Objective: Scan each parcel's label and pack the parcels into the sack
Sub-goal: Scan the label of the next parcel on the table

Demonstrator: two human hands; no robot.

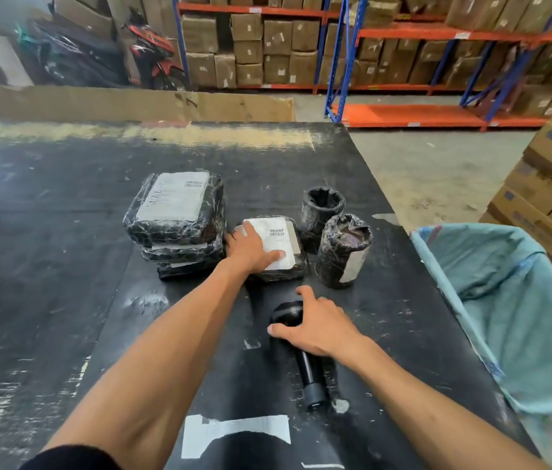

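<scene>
My left hand [253, 247] lies flat, fingers spread, on the white label of a small flat parcel [276, 249] near the middle of the black table [47, 232]; it presses but does not grip. The label's barcode faces up. My right hand [315, 325] rests over the head of the black scanner [301, 351], fingers loosely curved, not closed round it. The scanner lies flat, its long axis running toward me, head pointing at the parcels and handle end nearest me. A stack of flat parcels [176, 218] sits just left of the small one. Two upright cylindrical parcels [334, 232] stand just right of it. The green sack [512, 300] hangs open at the table's right edge. Open tabletop lies between scanner and sack.
</scene>
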